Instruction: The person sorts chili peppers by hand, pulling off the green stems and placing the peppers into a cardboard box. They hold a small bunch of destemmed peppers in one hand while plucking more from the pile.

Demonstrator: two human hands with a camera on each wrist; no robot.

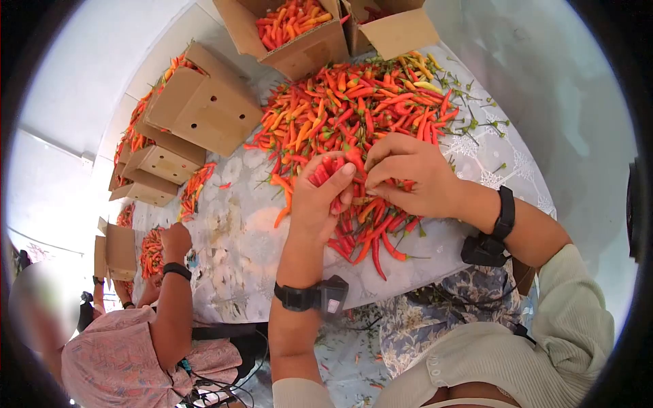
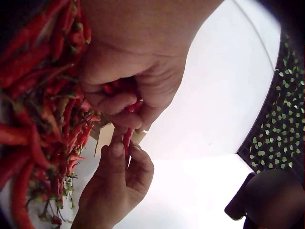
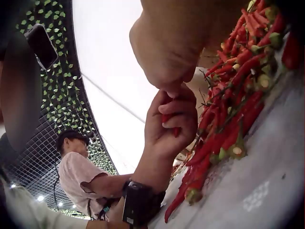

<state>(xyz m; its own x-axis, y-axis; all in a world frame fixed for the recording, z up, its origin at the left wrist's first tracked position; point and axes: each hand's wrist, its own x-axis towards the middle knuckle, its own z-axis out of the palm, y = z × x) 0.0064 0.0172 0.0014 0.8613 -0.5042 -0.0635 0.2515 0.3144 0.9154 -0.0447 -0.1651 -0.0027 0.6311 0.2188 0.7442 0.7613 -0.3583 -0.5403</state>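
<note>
In the head view my left hand [image 1: 313, 204] is curled round several red chili peppers [image 1: 318, 177], their ends showing above the fingers. My right hand [image 1: 418, 178] is close beside it, thumb and fingertips bent together. One slim red chili pepper [image 2: 127, 142] spans the two hands in the left wrist view, with the right thumb and fingers pinching its lower part. The right wrist view shows red peppers [image 3: 170, 118] poking out of the left fist. Below and behind both hands spreads a big pile of red and orange chili peppers [image 1: 340, 109], many with green stems.
Loose green stems [image 1: 473, 126] lie to the pile's right on the patterned tablecloth [image 1: 238, 272]. An open cardboard box [image 1: 309, 54] of peppers stands behind the pile, and another box [image 1: 204, 102] leans at the left. A second person [image 1: 136, 347] works peppers at the left.
</note>
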